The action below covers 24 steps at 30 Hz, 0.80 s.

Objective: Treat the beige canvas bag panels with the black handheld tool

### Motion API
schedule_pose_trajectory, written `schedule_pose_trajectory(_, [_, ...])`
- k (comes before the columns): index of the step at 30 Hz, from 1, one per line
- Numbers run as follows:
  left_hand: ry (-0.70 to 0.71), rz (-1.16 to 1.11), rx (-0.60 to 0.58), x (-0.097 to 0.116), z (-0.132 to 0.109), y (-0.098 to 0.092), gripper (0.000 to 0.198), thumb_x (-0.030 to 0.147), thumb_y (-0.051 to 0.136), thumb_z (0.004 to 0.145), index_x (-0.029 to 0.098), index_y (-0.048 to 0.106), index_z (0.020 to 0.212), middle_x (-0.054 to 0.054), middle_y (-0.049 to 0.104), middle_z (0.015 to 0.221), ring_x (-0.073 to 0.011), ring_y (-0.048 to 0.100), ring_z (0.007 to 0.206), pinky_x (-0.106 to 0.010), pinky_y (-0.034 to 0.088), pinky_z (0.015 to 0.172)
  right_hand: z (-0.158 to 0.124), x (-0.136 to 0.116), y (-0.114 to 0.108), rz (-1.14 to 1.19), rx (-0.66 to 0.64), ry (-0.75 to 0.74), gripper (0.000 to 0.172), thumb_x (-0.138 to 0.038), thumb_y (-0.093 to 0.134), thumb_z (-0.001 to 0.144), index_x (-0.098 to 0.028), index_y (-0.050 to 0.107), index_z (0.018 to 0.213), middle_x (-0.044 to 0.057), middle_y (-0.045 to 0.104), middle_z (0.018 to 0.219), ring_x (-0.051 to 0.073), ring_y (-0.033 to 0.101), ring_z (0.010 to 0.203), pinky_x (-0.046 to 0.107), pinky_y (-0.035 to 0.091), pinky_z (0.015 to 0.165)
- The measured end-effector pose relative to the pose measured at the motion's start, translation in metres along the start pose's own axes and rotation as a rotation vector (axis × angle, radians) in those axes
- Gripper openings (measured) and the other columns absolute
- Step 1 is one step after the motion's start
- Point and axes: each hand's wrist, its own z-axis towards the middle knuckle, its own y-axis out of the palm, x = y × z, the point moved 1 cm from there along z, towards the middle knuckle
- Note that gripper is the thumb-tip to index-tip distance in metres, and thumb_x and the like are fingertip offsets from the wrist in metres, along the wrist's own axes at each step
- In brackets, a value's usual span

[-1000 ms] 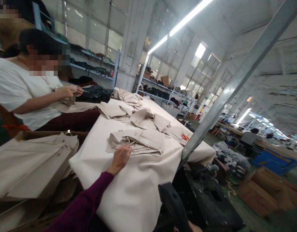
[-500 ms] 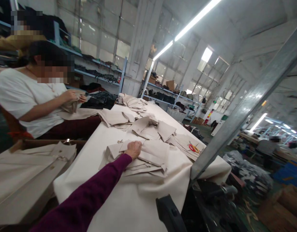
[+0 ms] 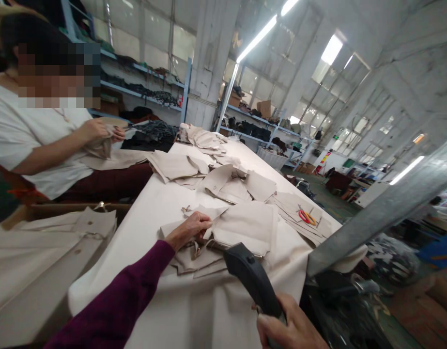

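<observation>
Beige fabric panel [image 3: 247,223] pinched, black handheld tool [image 3: 254,275] in grip

The left hand [image 3: 189,229] pinches the panel's left edge between thumb and fingertips, atop a pile [image 3: 189,264] on the cloth-covered table [image 3: 179,305]. The right hand [image 3: 290,322] wraps its fingers around the tool; whether that touches the pile, I cannot tell.

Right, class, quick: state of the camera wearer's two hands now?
Left hand: closed, pinching a beige fabric piece.
Right hand: closed, holding a black handheld tool.
</observation>
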Motion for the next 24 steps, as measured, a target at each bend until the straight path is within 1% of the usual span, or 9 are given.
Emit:
schedule_pose_trajectory(2, [0.000,-0.076,-0.026,-0.006,0.001,-0.001,0.026,0.035,0.045,0.075,0.017,0.043,0.056,0.006,0.041,0.044,-0.0074,0.038,0.039,-0.020,0.031,0.042,0.017,-0.013,0.009,0.061,-0.120,-0.002,0.028,-0.030,0.053,0.078,-0.013,0.050,0.100,-0.005,0.058,0.058,0.011,0.056,0.047,0.020,0.043,0.047])
schedule_pose_trajectory(4, [0.000,-0.135,-0.041,-0.011,0.002,-0.001,0.025,0.034,0.046,0.075,0.017,0.043,0.056,0.007,0.041,0.044,-0.0070,0.038,0.039,-0.019,0.032,0.043,0.033,-0.023,0.017,0.121,-0.221,-0.051,0.025,-0.031,0.053,0.079,-0.014,0.048,0.096,-0.005,0.056,0.060,0.009,0.052,0.044,0.019,0.043,0.043])
schedule_pose_trajectory(7, [-0.009,-0.198,-0.065,-0.018,0.004,0.000,0.025,0.035,0.047,0.076,0.017,0.044,0.058,0.007,0.040,0.043,-0.0073,0.039,0.038,-0.019,0.032,0.042,0.053,-0.030,0.025,0.146,-0.283,-0.109,0.023,-0.037,0.056,0.080,-0.015,0.050,0.084,-0.005,0.054,0.058,0.007,0.049,0.041,0.019,0.044,0.040])
schedule_pose_trajectory(9, [-0.022,-0.240,-0.089,-0.021,0.006,0.000,0.028,0.038,0.049,0.077,0.017,0.046,0.059,0.007,0.042,0.043,-0.0074,0.039,0.037,-0.019,0.030,0.041,0.064,-0.032,0.028,0.155,-0.307,-0.119,0.025,-0.039,0.058,0.079,-0.015,0.051,0.077,-0.005,0.053,0.054,0.007,0.047,0.037,0.018,0.042,0.037])
schedule_pose_trajectory(12, [-0.036,-0.315,-0.102,-0.024,0.007,-0.001,0.031,0.040,0.053,0.077,0.016,0.046,0.059,0.006,0.044,0.043,-0.0061,0.037,0.036,-0.018,0.025,0.039,0.077,-0.034,0.029,0.183,-0.327,-0.148,0.021,-0.035,0.059,0.079,-0.015,0.053,0.073,-0.005,0.052,0.049,0.007,0.046,0.035,0.016,0.039,0.035])
schedule_pose_trajectory(15, [-0.052,-0.403,-0.118,-0.024,0.007,-0.004,0.030,0.038,0.056,0.077,0.016,0.047,0.058,0.007,0.042,0.044,-0.0046,0.034,0.036,-0.017,0.022,0.037,0.088,-0.036,0.027,0.206,-0.355,-0.184,0.026,-0.037,0.059,0.079,-0.014,0.054,0.069,-0.004,0.051,0.047,0.006,0.045,0.034,0.015,0.037,0.034])
schedule_pose_trajectory(17, [-0.066,-0.456,-0.166,-0.024,0.006,-0.005,0.027,0.036,0.057,0.076,0.015,0.050,0.060,0.007,0.042,0.045,-0.0038,0.032,0.035,-0.017,0.021,0.037,0.096,-0.038,0.026,0.268,-0.372,-0.198,0.029,-0.040,0.060,0.079,-0.013,0.055,0.074,-0.003,0.053,0.052,0.006,0.045,0.036,0.016,0.039,0.034])
schedule_pose_trajectory(19, [-0.070,-0.490,-0.195,-0.025,0.005,-0.004,0.023,0.033,0.058,0.076,0.014,0.053,0.063,0.007,0.041,0.046,-0.0029,0.030,0.035,-0.016,0.020,0.036,0.102,-0.040,0.025,0.354,-0.362,-0.209,0.028,-0.040,0.061,0.080,-0.014,0.053,0.085,-0.003,0.054,0.060,0.006,0.046,0.039,0.017,0.042,0.036])
schedule_pose_trajectory(24, [-0.073,-0.535,-0.146,-0.026,0.005,-0.003,0.024,0.033,0.060,0.075,0.014,0.052,0.062,0.007,0.039,0.046,-0.0028,0.028,0.037,-0.016,0.017,0.036,0.096,-0.032,0.020,0.405,-0.391,-0.202,0.028,-0.040,0.061,0.081,-0.015,0.051,0.088,-0.004,0.054,0.061,0.005,0.047,0.038,0.016,0.043,0.036])
